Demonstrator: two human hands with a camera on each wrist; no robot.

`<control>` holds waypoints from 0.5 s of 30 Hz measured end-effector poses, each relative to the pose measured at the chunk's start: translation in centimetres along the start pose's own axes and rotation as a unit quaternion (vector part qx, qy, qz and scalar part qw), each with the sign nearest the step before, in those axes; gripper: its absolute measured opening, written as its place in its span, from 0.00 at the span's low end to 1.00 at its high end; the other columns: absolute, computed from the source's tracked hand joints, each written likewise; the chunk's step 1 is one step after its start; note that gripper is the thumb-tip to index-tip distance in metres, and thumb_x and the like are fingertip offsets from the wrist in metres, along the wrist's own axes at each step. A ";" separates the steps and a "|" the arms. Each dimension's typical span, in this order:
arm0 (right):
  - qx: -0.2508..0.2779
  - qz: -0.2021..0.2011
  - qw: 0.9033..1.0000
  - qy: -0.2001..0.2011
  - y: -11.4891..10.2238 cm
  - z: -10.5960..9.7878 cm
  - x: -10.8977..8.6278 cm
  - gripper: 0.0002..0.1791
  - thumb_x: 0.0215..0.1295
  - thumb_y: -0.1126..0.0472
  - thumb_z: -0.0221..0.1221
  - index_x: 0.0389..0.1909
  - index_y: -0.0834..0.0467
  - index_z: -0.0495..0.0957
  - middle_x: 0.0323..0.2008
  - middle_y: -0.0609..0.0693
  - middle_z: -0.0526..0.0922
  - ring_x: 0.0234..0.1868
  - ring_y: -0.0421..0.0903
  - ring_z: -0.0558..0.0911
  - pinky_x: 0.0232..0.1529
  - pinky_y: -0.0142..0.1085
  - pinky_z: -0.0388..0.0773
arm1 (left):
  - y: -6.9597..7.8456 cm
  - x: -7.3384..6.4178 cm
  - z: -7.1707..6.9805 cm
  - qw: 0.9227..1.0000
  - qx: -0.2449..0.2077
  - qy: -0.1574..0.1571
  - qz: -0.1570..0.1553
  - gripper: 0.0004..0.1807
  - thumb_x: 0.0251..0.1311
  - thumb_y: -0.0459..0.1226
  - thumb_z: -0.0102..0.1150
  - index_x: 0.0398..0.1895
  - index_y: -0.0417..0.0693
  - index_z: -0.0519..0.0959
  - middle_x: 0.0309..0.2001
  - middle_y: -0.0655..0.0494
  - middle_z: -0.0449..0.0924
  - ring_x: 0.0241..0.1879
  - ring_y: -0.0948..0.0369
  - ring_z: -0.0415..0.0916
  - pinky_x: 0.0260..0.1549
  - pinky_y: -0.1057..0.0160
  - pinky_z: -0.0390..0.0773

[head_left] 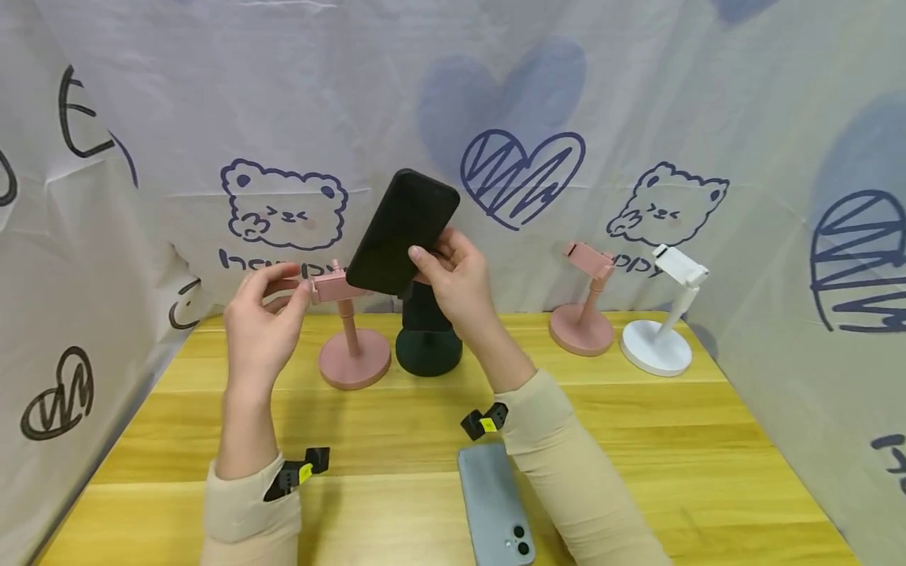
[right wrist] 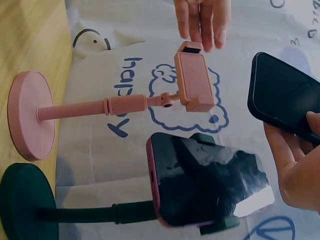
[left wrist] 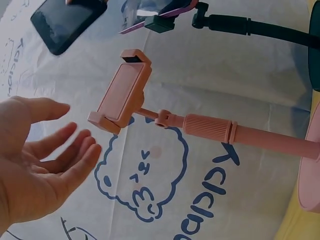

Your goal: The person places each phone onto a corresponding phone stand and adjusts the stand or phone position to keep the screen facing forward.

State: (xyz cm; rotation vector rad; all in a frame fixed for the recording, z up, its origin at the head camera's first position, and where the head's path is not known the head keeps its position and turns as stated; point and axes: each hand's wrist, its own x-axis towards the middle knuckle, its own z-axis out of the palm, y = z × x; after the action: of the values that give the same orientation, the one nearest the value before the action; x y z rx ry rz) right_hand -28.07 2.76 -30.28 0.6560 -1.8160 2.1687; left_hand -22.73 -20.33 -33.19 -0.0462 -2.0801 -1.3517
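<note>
My right hand grips a black phone by its lower right edge, thumb on the screen, and holds it in the air. To its left stands a pink phone stand with its clamp raised. Beside that clamp hovers my left hand, fingers relaxed and holding nothing; the left wrist view shows a gap between the fingertips and the pink clamp. A dark green stand holds another phone in its clamp; in the head view the held phone partly hides it.
A second pink stand and a white stand stand at the back right of the wooden table. A light blue phone lies face down near the front, beside my right sleeve. A printed cloth hangs behind.
</note>
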 end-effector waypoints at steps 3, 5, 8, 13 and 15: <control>-0.004 0.006 1.000 -0.009 0.0 0.8 1.0 0.17 0.72 0.71 0.61 0.59 0.71 0.74 0.53 0.66 0.83 0.46 0.49 0.86 0.48 0.39 0.88 | -0.1 0.0 0.2 0.999 0.026 -0.040 -0.023 0.21 0.71 0.37 0.64 0.63 0.37 0.79 0.57 0.43 0.76 0.59 0.51 0.79 0.60 0.55 0.81; 0.000 0.015 1.000 -0.017 0.1 1.4 1.6 0.18 0.73 0.72 0.60 0.61 0.71 0.72 0.54 0.67 0.82 0.49 0.53 0.86 0.49 0.41 0.88 | -0.1 0.1 0.4 0.997 0.033 -0.056 -0.032 0.21 0.71 0.36 0.64 0.64 0.36 0.77 0.58 0.42 0.75 0.60 0.50 0.78 0.60 0.52 0.81; 0.007 0.033 0.999 -0.029 0.2 2.3 2.3 0.20 0.74 0.72 0.58 0.64 0.70 0.69 0.56 0.67 0.81 0.54 0.57 0.85 0.52 0.45 0.87 | -0.3 0.1 0.5 0.997 0.029 -0.062 -0.040 0.21 0.71 0.34 0.63 0.63 0.35 0.77 0.58 0.42 0.75 0.60 0.50 0.79 0.59 0.55 0.81; -0.009 0.058 0.998 -0.035 0.3 3.7 3.2 0.21 0.76 0.70 0.58 0.66 0.66 0.68 0.58 0.63 0.80 0.57 0.54 0.84 0.55 0.42 0.86 | -0.6 0.3 0.7 0.997 0.027 -0.055 -0.046 0.19 0.70 0.33 0.63 0.61 0.35 0.79 0.56 0.42 0.76 0.59 0.51 0.79 0.57 0.61 0.82; -0.018 0.063 0.997 -0.041 0.4 4.1 3.5 0.21 0.76 0.70 0.58 0.66 0.66 0.68 0.59 0.62 0.80 0.57 0.54 0.84 0.54 0.42 0.86 | -0.6 0.3 0.8 0.997 0.030 -0.054 -0.050 0.19 0.70 0.33 0.63 0.61 0.35 0.79 0.56 0.42 0.78 0.59 0.51 0.79 0.56 0.61 0.83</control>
State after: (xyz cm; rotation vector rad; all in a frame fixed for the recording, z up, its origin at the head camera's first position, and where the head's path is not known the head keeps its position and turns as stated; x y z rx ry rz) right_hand -30.52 -1.67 -28.45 0.6482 -1.9832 2.2120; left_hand -23.55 -20.08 -33.72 0.0103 -2.2387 -1.3716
